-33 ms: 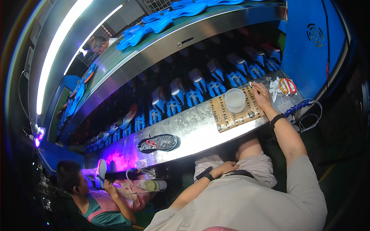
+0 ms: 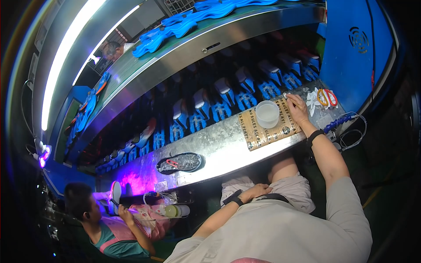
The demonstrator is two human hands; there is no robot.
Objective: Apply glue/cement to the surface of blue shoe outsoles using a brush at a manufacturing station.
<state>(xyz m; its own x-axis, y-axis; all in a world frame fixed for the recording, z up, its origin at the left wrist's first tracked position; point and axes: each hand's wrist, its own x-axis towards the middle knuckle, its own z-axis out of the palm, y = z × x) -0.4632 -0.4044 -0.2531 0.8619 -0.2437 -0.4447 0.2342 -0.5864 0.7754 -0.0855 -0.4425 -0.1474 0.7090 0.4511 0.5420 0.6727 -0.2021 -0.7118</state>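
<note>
On the metal bench, my right hand (image 2: 299, 110) lies at the far right edge of a brown printed cardboard sheet (image 2: 258, 142). Its fingers are closed, with a small white scrap (image 2: 285, 95) showing at their tips; its kind is too small to make out. Beside that hand, a translucent plastic tub (image 2: 267, 115) stands on the sheet. My left hand (image 2: 256, 192) rests in my lap, holding nothing, its fingers laid loosely over the shorts. A dark oval tray (image 2: 186, 163) with a small red item (image 2: 172, 163) in it sits further left on the bench.
Scissors with orange and red handles (image 2: 324, 97) lie on crumpled white paper at the right, near a blue jointed hose (image 2: 337, 123). Behind the bench stand rows of shoes on blue racks (image 2: 220, 111). Overhead, a conveyor (image 2: 245, 19) carries blue pieces. A co-worker (image 2: 118, 232) sits at the left holding a shoe.
</note>
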